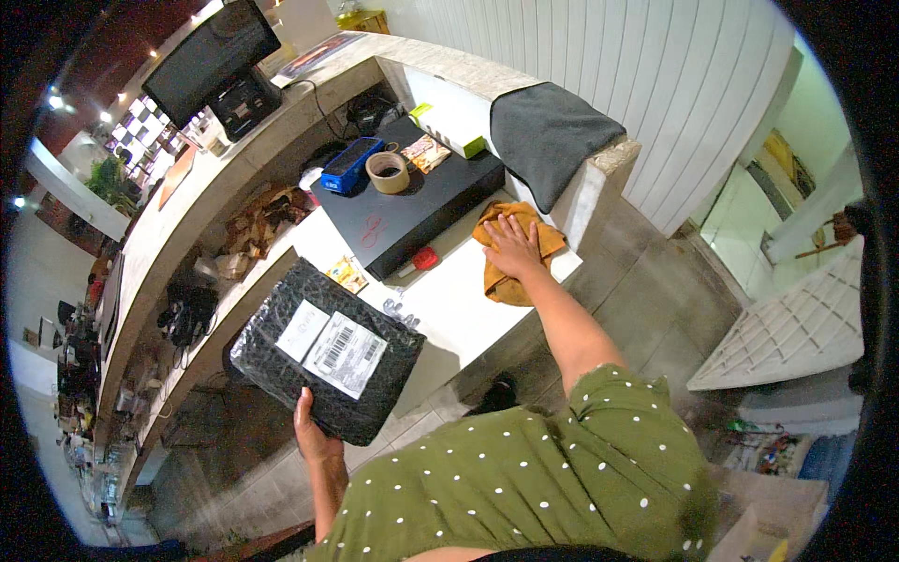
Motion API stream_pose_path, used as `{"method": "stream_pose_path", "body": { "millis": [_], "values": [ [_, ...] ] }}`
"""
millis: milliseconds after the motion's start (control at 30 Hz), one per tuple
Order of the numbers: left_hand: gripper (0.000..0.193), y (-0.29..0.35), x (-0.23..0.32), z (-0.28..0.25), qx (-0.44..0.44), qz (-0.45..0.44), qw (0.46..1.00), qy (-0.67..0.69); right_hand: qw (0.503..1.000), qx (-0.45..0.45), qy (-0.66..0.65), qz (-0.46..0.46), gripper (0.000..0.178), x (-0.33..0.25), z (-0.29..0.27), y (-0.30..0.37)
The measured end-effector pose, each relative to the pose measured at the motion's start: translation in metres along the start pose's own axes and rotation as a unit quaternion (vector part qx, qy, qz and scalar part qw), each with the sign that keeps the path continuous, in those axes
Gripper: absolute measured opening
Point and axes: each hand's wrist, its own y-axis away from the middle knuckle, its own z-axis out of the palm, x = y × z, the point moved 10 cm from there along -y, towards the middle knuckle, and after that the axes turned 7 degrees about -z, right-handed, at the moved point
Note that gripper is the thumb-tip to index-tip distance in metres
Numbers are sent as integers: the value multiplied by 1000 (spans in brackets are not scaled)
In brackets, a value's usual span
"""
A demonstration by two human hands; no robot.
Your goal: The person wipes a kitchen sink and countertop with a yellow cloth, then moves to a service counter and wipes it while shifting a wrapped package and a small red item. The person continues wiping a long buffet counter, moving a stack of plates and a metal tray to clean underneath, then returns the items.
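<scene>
My left hand (313,432) grips the near edge of a black plastic-wrapped parcel (326,348) with white labels on top, holding it up beside the white counter (449,309). My right hand (512,245) lies flat, fingers spread, on an orange cloth (510,283) at the counter's far right end. The cloth is crumpled under the palm and hangs slightly over the counter's edge.
A flat black box (412,208) lies on the counter with a blue case (348,165), a tape roll (387,172) and a snack packet on it. A red-handled tool (423,259) and a dark grey cloth (548,133) on the ledge are nearby. A monitor (213,58) stands on the upper shelf.
</scene>
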Motion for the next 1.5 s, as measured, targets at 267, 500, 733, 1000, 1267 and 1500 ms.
{"method": "stream_pose_path", "body": {
  "millis": [267,500,733,1000,1267,1500],
  "values": [
    [39,75,-45,-25,35,-5,995,98,998,-50,19,-26,78,-6,17,7],
    [38,118,-65,-18,49,12,982,180,983,-143,4,-113,91,3,25,-10],
    [35,130,-88,24,88,109,956,259,982,-109,15,-155,94,2,23,-6],
    [38,135,-99,76,72,111,957,257,982,-102,3,-162,76,-4,17,-13],
    [34,169,-100,22,140,136,949,249,982,-70,10,-175,71,-36,37,-13],
    [36,189,-78,3,137,134,952,237,958,-64,-5,-280,67,-136,60,54]
  ]
}}
